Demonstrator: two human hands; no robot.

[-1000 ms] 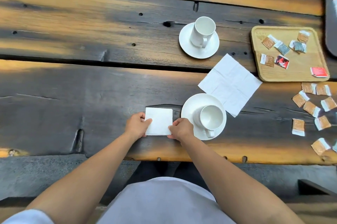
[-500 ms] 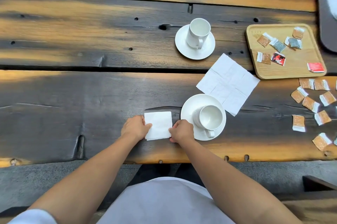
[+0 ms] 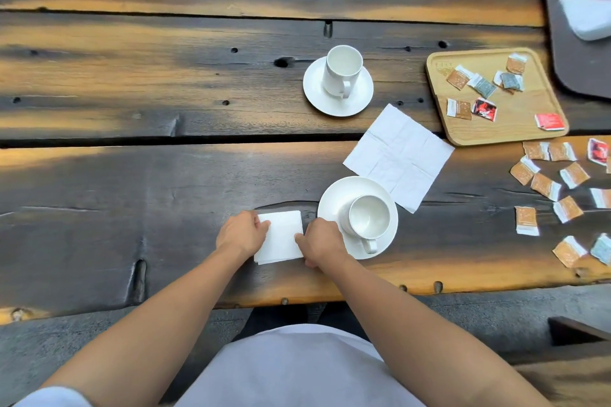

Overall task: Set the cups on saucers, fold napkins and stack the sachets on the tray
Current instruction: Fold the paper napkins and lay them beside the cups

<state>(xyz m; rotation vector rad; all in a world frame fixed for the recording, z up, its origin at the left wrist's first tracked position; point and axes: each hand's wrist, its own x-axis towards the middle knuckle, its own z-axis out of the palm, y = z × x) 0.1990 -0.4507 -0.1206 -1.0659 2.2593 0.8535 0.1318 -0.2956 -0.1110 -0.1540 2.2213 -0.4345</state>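
A small folded white napkin (image 3: 281, 236) lies near the table's front edge. My left hand (image 3: 241, 233) holds its left edge and my right hand (image 3: 320, 241) holds its right edge, fingers curled on it. Just right of it a white cup (image 3: 368, 216) stands on a saucer (image 3: 334, 196). A second cup (image 3: 342, 69) stands on its saucer (image 3: 317, 92) farther back. An unfolded napkin (image 3: 400, 155) lies flat between them. The wooden tray (image 3: 515, 128) at the right holds several sachets (image 3: 459, 108); more loose sachets (image 3: 545, 186) are scattered on the table below it.
The dark plank table (image 3: 148, 191) has a gap running across its middle. A dark tray (image 3: 568, 69) with a white folded cloth (image 3: 588, 17) sits at the far right corner. A bench end (image 3: 575, 332) shows at the lower right.
Both hands stay on the folded napkin's sides, shifting slightly along its edges. The view has drifted, so the table's objects sit a little lower and more of the dark tray shows.
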